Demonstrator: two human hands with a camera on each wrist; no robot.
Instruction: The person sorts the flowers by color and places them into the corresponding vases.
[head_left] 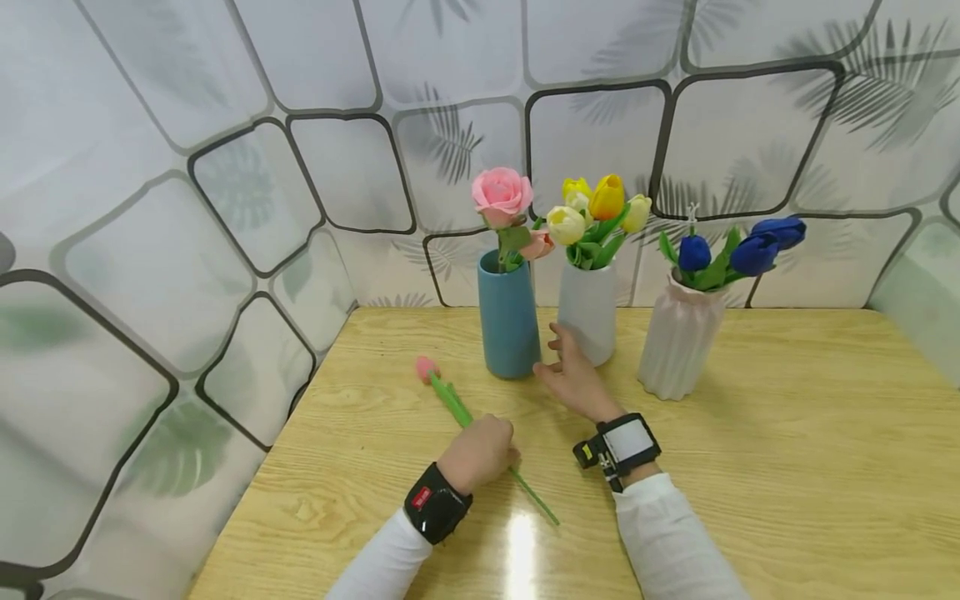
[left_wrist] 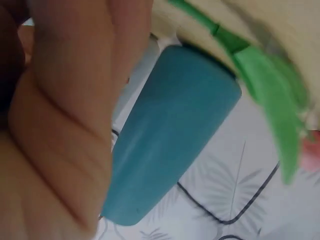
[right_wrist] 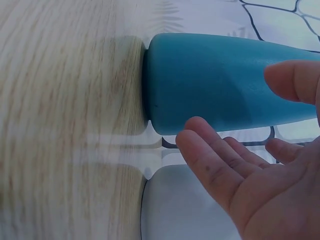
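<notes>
A pink tulip point(head_left: 427, 369) with a green stem lies slantwise over the table, and my left hand point(head_left: 480, 454) grips it by the stem. Its green leaf point(left_wrist: 272, 95) shows large in the left wrist view. My right hand point(head_left: 576, 379) reaches between the blue vase point(head_left: 510, 321) and the white vase point(head_left: 588, 312), its fingers spread and holding nothing. In the right wrist view the thumb and fingers point(right_wrist: 215, 160) are near the blue vase's side; whether they touch it I cannot tell. A pink rose point(head_left: 502, 197) and a peach-pink flower point(head_left: 537, 244) stand in the blue vase.
Yellow and cream tulips point(head_left: 606, 198) fill the white vase. To its right stands a ribbed pale vase point(head_left: 681, 337) with blue tulips point(head_left: 753, 252). A patterned curtain point(head_left: 465, 142) hangs behind the wooden table point(head_left: 810, 442) and along its left side.
</notes>
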